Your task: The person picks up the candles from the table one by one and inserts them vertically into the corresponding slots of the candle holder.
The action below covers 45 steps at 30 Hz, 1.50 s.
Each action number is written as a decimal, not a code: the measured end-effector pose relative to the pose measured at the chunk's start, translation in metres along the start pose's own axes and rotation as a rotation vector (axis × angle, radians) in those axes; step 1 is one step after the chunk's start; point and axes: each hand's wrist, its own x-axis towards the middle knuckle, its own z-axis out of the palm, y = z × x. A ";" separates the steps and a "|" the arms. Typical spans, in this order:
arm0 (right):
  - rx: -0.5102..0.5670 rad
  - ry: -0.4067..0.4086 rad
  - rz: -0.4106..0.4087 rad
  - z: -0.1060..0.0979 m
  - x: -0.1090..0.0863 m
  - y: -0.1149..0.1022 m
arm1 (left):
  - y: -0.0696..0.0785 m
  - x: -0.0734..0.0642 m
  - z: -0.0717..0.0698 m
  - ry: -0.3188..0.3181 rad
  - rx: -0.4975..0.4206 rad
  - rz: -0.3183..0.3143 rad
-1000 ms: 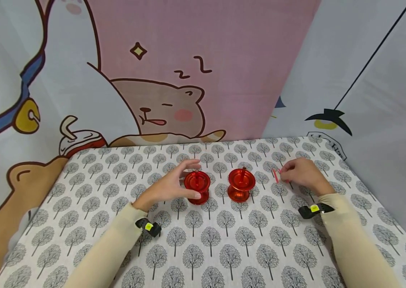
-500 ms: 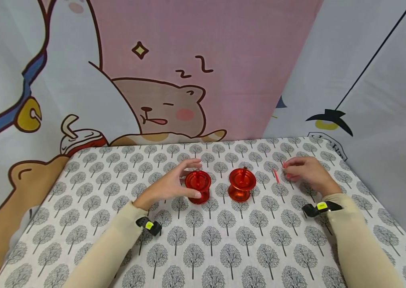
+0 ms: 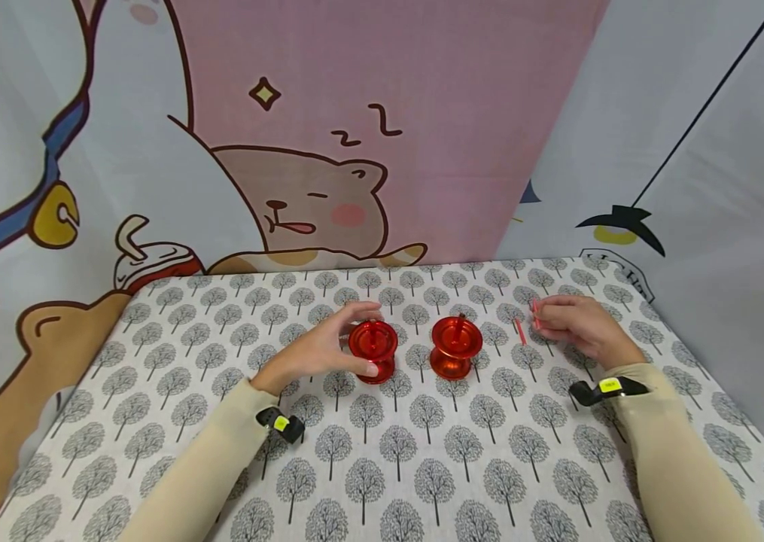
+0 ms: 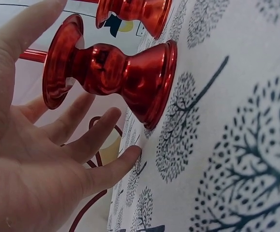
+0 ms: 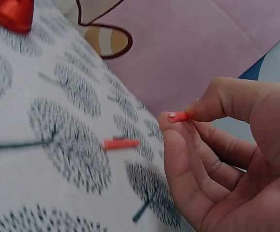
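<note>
Two shiny red candle holders stand upright on the cloth, each with a wide dish on top and a flared foot. My left hand (image 3: 317, 350) curves loosely around the left candle holder (image 3: 373, 342), thumb in front and fingers behind. In the left wrist view its fingers are spread beside that holder's stem (image 4: 103, 67). The right candle holder (image 3: 456, 339) is untouched. My right hand (image 3: 581, 324) pinches a thin pinkish-red candle (image 5: 179, 116) between thumb and fingertips; most of it is hidden by the fingers. A similar slim candle (image 3: 520, 331) lies on the cloth just left of this hand.
A white cloth (image 3: 429, 452) printed with grey trees covers the table. Behind it hangs a curtain (image 3: 463, 135) with cartoon animals, reaching down to the far edge. Another printed sheet (image 3: 727, 188) closes off the right side.
My right hand has lifted a little and moved slightly right, away from the candle lying on the cloth, with a candle between its fingers. The left hand and both holders stay in place.
</note>
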 end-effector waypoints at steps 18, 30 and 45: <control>0.297 -0.029 0.050 0.048 -0.014 -0.037 | -0.004 -0.001 -0.001 -0.013 0.016 -0.031; 0.364 -0.015 -0.012 0.084 -0.026 -0.054 | -0.003 0.000 -0.001 0.000 0.010 -0.041; 0.314 -0.064 -0.105 0.105 -0.031 -0.063 | -0.003 0.001 0.001 0.004 0.015 -0.054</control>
